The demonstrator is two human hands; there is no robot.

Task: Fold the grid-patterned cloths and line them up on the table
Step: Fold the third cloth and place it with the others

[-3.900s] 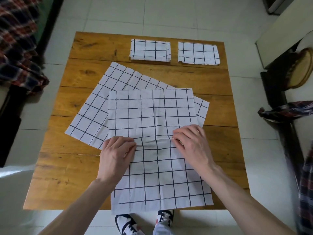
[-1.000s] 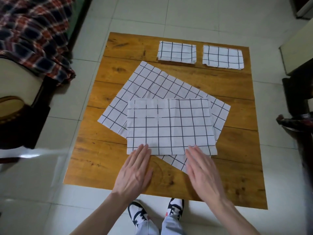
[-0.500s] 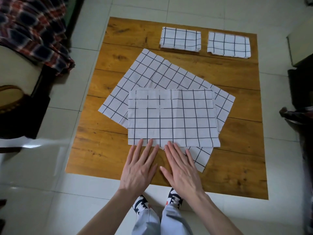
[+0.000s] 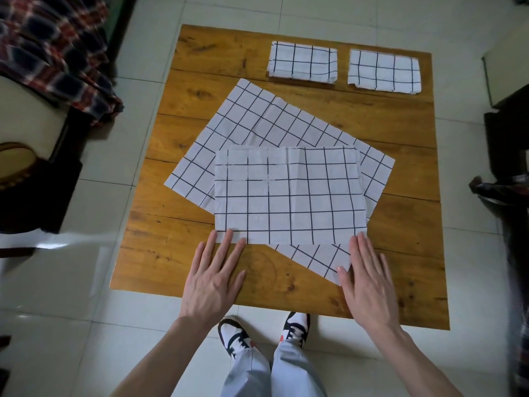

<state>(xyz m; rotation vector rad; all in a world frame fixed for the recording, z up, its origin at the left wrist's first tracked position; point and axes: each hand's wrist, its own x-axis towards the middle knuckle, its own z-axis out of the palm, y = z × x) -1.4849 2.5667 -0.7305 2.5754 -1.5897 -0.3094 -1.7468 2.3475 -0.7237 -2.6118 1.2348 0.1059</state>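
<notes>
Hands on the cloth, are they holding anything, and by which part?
Nothing is held. The left hand and right hand lie flat, fingers straight, fingertips touching the near edge of the half-folded cloth at its two corners.

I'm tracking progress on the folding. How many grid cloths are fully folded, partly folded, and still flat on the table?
Fully folded cloths: 2
Half-folded cloth: 1
Unfolded cloth: 1
Total: 4
</notes>
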